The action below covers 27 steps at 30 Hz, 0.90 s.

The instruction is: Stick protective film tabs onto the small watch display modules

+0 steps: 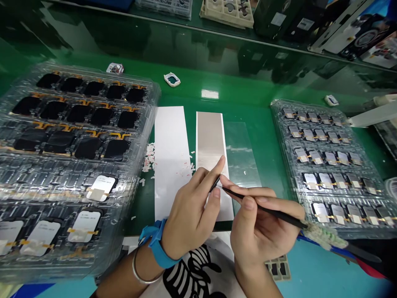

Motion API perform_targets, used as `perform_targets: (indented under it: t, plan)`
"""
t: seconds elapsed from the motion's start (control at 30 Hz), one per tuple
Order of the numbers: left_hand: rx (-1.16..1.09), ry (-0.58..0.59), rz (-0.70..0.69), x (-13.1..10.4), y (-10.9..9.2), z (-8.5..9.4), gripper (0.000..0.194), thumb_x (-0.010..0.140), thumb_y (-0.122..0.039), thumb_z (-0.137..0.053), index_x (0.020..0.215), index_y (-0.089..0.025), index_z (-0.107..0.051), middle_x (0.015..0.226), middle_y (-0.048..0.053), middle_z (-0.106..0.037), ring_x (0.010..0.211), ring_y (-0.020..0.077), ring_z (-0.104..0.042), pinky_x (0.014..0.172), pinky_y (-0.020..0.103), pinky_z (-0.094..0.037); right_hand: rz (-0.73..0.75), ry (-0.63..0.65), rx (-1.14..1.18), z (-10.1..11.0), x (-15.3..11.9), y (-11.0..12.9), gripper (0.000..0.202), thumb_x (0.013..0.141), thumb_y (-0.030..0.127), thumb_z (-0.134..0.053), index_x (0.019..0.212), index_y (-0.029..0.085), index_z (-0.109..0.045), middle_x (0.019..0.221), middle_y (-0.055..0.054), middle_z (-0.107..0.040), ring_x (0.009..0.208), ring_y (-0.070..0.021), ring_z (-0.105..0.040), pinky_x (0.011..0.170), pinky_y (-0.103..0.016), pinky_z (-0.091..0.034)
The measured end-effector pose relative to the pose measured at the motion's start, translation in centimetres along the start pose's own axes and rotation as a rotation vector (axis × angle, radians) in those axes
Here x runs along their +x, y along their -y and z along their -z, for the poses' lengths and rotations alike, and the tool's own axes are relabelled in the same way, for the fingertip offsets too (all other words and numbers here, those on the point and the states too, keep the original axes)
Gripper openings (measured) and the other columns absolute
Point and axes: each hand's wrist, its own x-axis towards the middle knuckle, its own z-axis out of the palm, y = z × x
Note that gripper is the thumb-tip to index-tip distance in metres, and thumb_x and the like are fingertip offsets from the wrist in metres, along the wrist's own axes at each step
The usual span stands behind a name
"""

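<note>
In the lower middle, my left hand (195, 207) pinches a small dark part (214, 183) between thumb and fingers, its index finger pointing up. My right hand (266, 223) is closed around black tweezers (277, 214), whose tip touches or nearly touches the dark part. Both hands are over the lower end of a beige strip with white edges (210, 134). Left of it lies a white strip (170, 145), with small white and pink scraps (149, 158) beside it. A clear sheet (241, 153) lies to the right.
A clear tray (66, 165) with black screens and white-backed parts fills the left. Another tray (335, 165) of small silvery parts stands right. Behind are a small framed part (172, 79) and a shelf edge (186, 28) with trays and boxes.
</note>
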Motion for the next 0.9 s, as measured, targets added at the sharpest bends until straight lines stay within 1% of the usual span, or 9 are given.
perform_targets:
  t: [0.1, 0.2, 0.37, 0.53, 0.67, 0.8, 0.9]
  plan:
    - [0.037, 0.006, 0.012, -0.01, -0.03, -0.01, 0.052, 0.104, -0.026, -0.031, 0.156, -0.025, -0.030, 0.104, 0.007, -0.056, 0.091, 0.0197, -0.058, 0.076, 0.033, -0.051, 0.016, 0.009, -0.005, 0.16, -0.04, -0.14, 0.033, 0.085, -0.007, -0.054, 0.107, 0.018, -0.053, 0.093, -0.005, -0.071, 0.088, -0.0210, -0.075, 0.073, -0.040, -0.070]
    - [0.038, 0.015, 0.010, -0.05, -0.03, -0.06, 0.053, 0.103, -0.023, -0.031, 0.156, -0.025, -0.030, 0.103, 0.007, -0.055, 0.092, 0.0205, -0.058, 0.078, 0.035, -0.051, 0.040, 0.027, 0.009, 0.32, -0.06, -0.19, 0.035, 0.085, -0.008, -0.053, 0.108, 0.018, -0.053, 0.094, -0.006, -0.072, 0.089, -0.0232, -0.076, 0.073, -0.043, -0.070]
    - [0.031, 0.017, 0.006, -0.02, 0.06, -0.11, 0.055, 0.102, -0.021, -0.032, 0.157, -0.023, -0.027, 0.100, 0.007, -0.055, 0.089, 0.0206, -0.058, 0.077, 0.035, -0.051, 0.028, 0.055, -0.037, 0.52, -0.07, -0.13, 0.036, 0.082, -0.009, -0.056, 0.107, 0.018, -0.054, 0.095, -0.006, -0.073, 0.090, -0.0235, -0.076, 0.074, -0.041, -0.069]
    - [0.036, 0.029, 0.011, 0.18, 0.10, -0.09, 0.057, 0.101, -0.020, -0.033, 0.157, -0.024, -0.026, 0.106, 0.008, -0.055, 0.087, 0.0200, -0.057, 0.074, 0.034, -0.050, 0.027, 0.075, -0.020, 0.55, -0.08, -0.22, 0.034, 0.083, -0.009, -0.055, 0.105, 0.017, -0.054, 0.092, -0.006, -0.072, 0.089, -0.0231, -0.076, 0.079, -0.046, -0.069]
    - [0.037, 0.032, 0.031, 0.07, -0.10, -0.01, 0.057, 0.100, -0.020, -0.033, 0.157, -0.026, -0.026, 0.102, 0.006, -0.054, 0.082, 0.0195, -0.056, 0.073, 0.034, -0.050, 0.043, 0.066, -0.008, 0.58, -0.10, -0.26, 0.039, 0.079, -0.013, -0.055, 0.105, 0.015, -0.055, 0.093, -0.006, -0.071, 0.089, -0.0232, -0.075, 0.078, -0.044, -0.069]
    - [0.045, 0.037, 0.017, -0.12, -0.12, 0.16, 0.056, 0.101, -0.023, -0.033, 0.157, -0.025, -0.027, 0.105, 0.007, -0.055, 0.083, 0.0195, -0.057, 0.072, 0.034, -0.050, 0.026, 0.088, -0.006, 0.65, -0.01, -0.38, 0.037, 0.080, -0.012, -0.053, 0.105, 0.015, -0.055, 0.093, -0.006, -0.072, 0.087, -0.0225, -0.075, 0.079, -0.045, -0.068]
    - [0.065, 0.022, 0.013, 0.09, 0.13, 0.03, 0.053, 0.103, -0.026, -0.033, 0.155, -0.023, -0.030, 0.102, 0.007, -0.057, 0.083, 0.0192, -0.058, 0.074, 0.034, -0.051, 0.020, 0.025, -0.014, 0.54, 0.28, -0.43, 0.031, 0.083, -0.007, -0.054, 0.103, 0.017, -0.055, 0.088, -0.003, -0.071, 0.080, -0.0195, -0.074, 0.071, -0.040, -0.069]
